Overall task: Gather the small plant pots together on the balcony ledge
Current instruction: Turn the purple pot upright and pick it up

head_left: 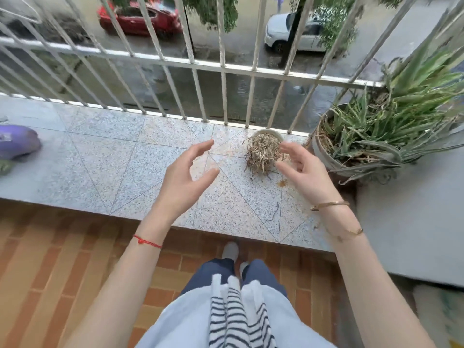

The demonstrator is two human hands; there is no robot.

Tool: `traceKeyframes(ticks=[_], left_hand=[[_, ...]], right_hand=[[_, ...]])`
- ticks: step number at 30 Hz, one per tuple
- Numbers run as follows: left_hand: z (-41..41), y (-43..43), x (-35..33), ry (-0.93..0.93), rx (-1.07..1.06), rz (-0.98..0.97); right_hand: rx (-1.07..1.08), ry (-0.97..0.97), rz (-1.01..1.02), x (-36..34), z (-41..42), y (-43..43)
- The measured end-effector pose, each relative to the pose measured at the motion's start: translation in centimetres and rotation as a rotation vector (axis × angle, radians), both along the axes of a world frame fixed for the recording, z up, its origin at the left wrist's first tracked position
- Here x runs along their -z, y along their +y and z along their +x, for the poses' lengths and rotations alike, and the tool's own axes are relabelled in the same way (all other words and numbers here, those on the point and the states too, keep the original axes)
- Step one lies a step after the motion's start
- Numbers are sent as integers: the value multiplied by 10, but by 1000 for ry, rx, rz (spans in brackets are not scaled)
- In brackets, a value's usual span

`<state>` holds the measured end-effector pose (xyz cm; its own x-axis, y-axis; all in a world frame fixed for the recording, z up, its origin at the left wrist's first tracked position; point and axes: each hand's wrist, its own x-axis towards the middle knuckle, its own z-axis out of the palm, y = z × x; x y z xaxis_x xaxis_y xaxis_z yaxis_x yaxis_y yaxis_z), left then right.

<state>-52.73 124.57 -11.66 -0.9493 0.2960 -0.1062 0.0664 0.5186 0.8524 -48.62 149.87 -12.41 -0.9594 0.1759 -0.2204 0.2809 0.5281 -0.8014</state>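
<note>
A small white pot (pixel 266 133) full of dry brown stalks stands on the speckled granite ledge (pixel 120 162), close to the railing. My right hand (pixel 301 169) hovers at the pot's right side, fingers spread and curled, its fingertips touching or almost touching the dry stalks. My left hand (pixel 187 177) is held above the ledge to the left of the pot, a clear gap away, fingers apart and holding nothing. A large grey pot (pixel 324 151) with a spiky green aloe-like plant stands just right of the small pot.
A white metal railing (pixel 190 64) runs along the ledge's far edge, with a street and parked cars below. A purple object (pixel 16 144) lies at the ledge's far left. Brick floor and my feet are beneath the ledge's near edge.
</note>
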Motion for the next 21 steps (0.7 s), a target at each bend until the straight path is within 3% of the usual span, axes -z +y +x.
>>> traceKeyframes(ticks=[8,21], left_hand=[[83,-30,-30,70,-132,-147],[263,-90,-64,41,-610,-267]], right_hand=[[-326,35,245,-33,32,-28],[-873,208,349,-72,83,-115]])
